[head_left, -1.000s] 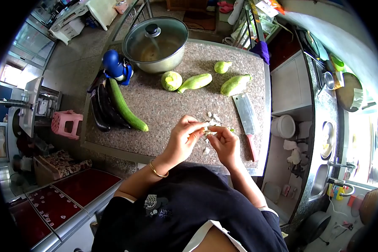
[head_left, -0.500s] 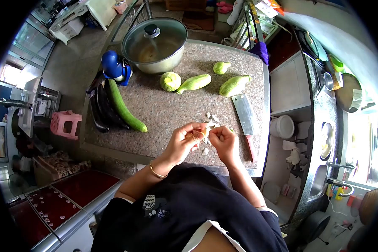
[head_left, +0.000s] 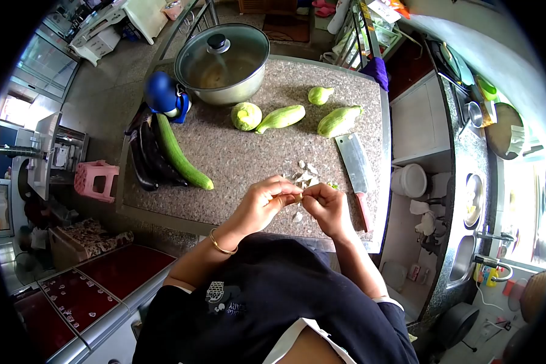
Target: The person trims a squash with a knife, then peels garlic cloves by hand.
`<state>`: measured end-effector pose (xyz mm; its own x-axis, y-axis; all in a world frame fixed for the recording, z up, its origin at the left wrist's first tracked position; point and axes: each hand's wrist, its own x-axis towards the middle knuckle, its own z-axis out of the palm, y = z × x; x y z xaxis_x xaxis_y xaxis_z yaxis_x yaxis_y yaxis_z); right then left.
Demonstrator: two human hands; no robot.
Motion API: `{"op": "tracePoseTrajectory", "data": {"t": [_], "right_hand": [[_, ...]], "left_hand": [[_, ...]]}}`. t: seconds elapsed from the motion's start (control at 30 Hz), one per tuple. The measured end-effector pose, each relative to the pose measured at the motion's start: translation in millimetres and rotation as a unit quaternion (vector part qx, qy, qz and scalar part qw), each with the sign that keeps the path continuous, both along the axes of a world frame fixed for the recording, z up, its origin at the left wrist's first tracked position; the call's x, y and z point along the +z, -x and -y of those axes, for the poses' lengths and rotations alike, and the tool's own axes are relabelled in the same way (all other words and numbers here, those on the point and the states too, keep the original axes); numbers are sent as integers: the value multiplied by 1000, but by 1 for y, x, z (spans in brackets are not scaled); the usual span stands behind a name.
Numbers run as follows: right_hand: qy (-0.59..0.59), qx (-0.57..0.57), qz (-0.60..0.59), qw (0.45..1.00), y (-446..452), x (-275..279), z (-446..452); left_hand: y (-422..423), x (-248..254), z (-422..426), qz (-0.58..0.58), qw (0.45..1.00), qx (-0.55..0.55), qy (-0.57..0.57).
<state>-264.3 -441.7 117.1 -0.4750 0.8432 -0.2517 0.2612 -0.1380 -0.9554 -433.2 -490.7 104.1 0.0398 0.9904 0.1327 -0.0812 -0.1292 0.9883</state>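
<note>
Over the near edge of the speckled stone table (head_left: pixel 249 161), my left hand (head_left: pixel 266 201) and my right hand (head_left: pixel 327 209) meet fingertip to fingertip. Both are pinched on a small pale garlic clove (head_left: pixel 299 198), mostly covered by the fingers. Papery white garlic skins (head_left: pixel 306 177) lie scattered just beyond my hands, with a small green bit (head_left: pixel 332 185) beside them. To the right of my right hand rests a cleaver (head_left: pixel 355 164), its reddish handle toward me.
Farther back lie several pale green squashes (head_left: pixel 280 119). A lidded pot (head_left: pixel 224 70) stands at the back left near a blue-topped object (head_left: pixel 161 94). A long green vegetable (head_left: pixel 179 155) and dark eggplants (head_left: pixel 142 155) lie left. A counter with a sink (head_left: pixel 461 264) is on the right.
My hands have come closer together, and the left fingers have closed in on the clove. More white skins now show on the table beyond them.
</note>
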Motion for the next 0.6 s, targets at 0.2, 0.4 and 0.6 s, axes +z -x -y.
{"op": "tracePoseTrajectory", "data": {"t": [0.2, 0.4, 0.6], "right_hand": [[51, -36, -51, 997, 1, -3, -1], [-47, -32, 85, 995, -1, -36, -9], [100, -94, -109, 985, -4, -85, -8]], "left_hand": [[3, 2, 4, 249, 939, -16, 236], [11, -6, -3, 544, 792, -67, 270], [12, -12, -1, 552, 780, -60, 290]]}}
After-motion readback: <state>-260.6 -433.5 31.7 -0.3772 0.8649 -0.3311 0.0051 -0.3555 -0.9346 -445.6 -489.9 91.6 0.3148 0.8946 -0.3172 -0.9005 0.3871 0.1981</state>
